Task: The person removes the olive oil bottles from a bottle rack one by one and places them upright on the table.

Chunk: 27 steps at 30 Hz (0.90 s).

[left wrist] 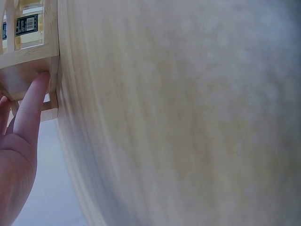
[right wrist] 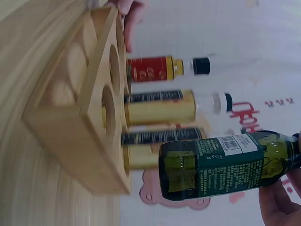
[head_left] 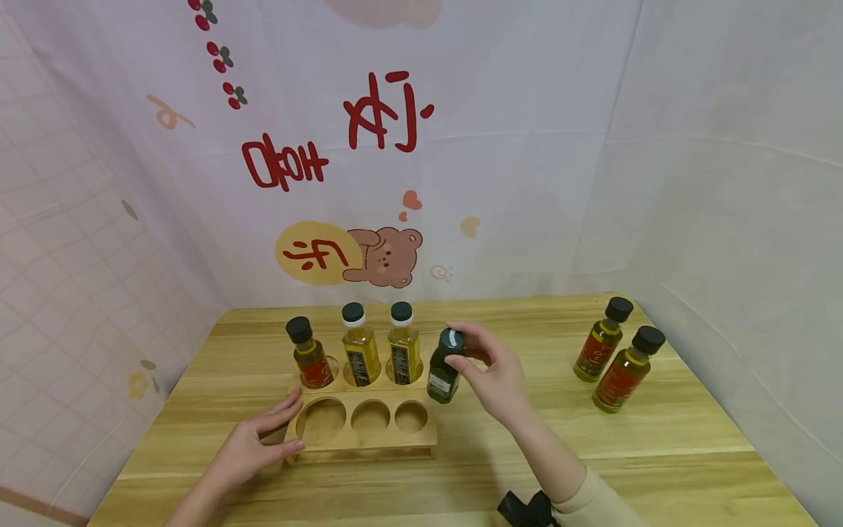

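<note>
My right hand (head_left: pixel 490 373) pinches a dark green glass bottle (right wrist: pixel 211 167) by its cap and neck, at the right end of a two-tier wooden bottle rack (head_left: pixel 362 439). Upright in the head view, this bottle has a green label with white print and a barcode. My left hand (head_left: pixel 253 439) touches the rack's left end with extended fingers; in the left wrist view one straight finger (left wrist: pixel 32 106) presses its side panel. In the back tier stand a red-labelled oil bottle (head_left: pixel 312 364) and two yellow oil bottles, one in the middle (head_left: pixel 361 355), another to its right (head_left: pixel 404 353).
Two red-labelled oil bottles with black caps stand at the table's right, one behind (head_left: pixel 598 348) and one in front (head_left: pixel 621 380). The rack's front tier has three round holes. A printed cloth (head_left: pixel 514 183) hangs behind the wooden table (head_left: pixel 527 454). A black device (head_left: pixel 527 509) sits by the right wrist.
</note>
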Each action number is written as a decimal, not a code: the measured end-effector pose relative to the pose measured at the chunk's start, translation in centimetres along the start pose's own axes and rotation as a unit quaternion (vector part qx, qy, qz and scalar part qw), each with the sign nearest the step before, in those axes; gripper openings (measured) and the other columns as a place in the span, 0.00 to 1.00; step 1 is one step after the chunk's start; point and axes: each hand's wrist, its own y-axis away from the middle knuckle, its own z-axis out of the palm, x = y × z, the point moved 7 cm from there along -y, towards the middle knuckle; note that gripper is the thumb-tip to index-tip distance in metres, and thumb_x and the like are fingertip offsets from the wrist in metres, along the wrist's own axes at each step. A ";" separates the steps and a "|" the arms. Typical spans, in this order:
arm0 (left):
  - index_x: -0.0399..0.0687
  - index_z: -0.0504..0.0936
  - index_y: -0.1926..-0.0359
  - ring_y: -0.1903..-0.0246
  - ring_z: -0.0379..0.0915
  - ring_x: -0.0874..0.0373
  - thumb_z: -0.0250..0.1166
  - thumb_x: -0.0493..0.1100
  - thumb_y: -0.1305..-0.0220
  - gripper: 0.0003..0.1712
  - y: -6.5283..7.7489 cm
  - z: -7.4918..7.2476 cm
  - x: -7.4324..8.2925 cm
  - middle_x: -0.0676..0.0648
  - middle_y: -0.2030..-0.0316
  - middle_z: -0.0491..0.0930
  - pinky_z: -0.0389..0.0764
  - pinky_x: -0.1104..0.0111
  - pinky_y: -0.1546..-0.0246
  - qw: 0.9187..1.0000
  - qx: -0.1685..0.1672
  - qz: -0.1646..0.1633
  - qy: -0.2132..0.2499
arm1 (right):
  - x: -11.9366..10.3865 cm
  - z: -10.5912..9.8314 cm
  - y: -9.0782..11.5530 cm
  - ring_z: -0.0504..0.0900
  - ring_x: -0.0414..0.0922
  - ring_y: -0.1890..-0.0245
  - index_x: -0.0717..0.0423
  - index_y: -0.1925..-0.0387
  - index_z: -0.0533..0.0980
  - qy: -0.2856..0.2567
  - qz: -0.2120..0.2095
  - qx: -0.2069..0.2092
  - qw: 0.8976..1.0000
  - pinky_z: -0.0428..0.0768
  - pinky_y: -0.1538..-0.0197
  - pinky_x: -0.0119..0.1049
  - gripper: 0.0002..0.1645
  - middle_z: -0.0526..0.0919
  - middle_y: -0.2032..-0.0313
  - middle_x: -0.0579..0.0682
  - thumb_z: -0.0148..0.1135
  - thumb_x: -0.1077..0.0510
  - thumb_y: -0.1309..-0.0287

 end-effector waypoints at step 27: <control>0.43 0.76 0.35 0.34 0.57 0.64 0.76 0.50 0.45 0.38 -0.1 0.1 -0.7 0.49 0.30 0.66 0.65 0.79 0.46 1.000 -0.006 -0.014 -0.011 | 5.1 -15.6 6.8 0.81 0.28 0.60 0.60 0.41 0.77 0.157 0.142 0.171 0.962 0.75 0.56 0.19 0.27 0.82 0.60 0.32 0.69 0.70 0.44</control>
